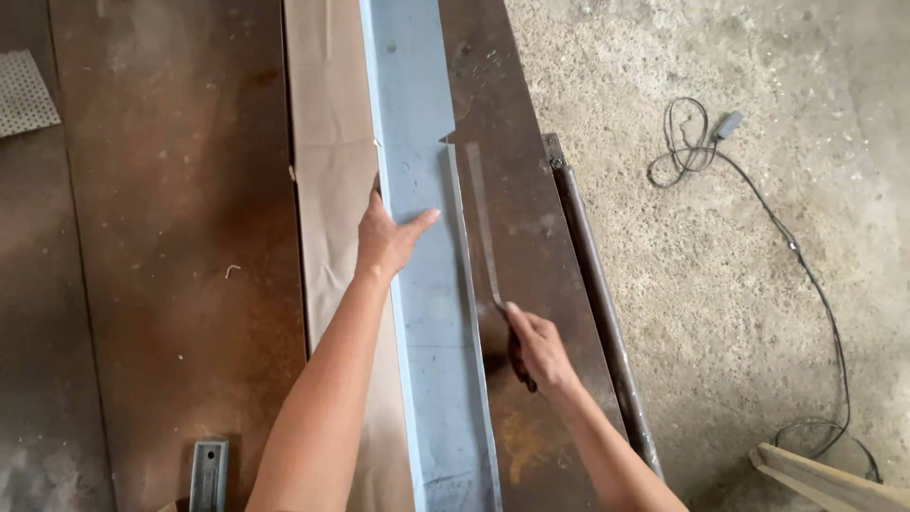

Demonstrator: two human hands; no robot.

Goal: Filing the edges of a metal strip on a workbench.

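Note:
A long pale blue sheet-metal channel [417, 114] with a folded edge lies lengthwise on a rusty steel table [171, 218]. My left hand [387, 237] presses flat on the channel, thumb spread across it. My right hand [536, 346] grips the dark handle of a long thin steel blade or rule [482, 223]. The blade lies along the channel's right edge, below a notch in the sheet.
Brown cardboard [327, 142] lies under the channel's left side. A dark metal bar [592, 284] runs along the table's right edge. On the concrete floor lie a coiled black cable [697, 142] and a pale wooden piece [825, 479]. A perforated sheet [24, 90] sits far left.

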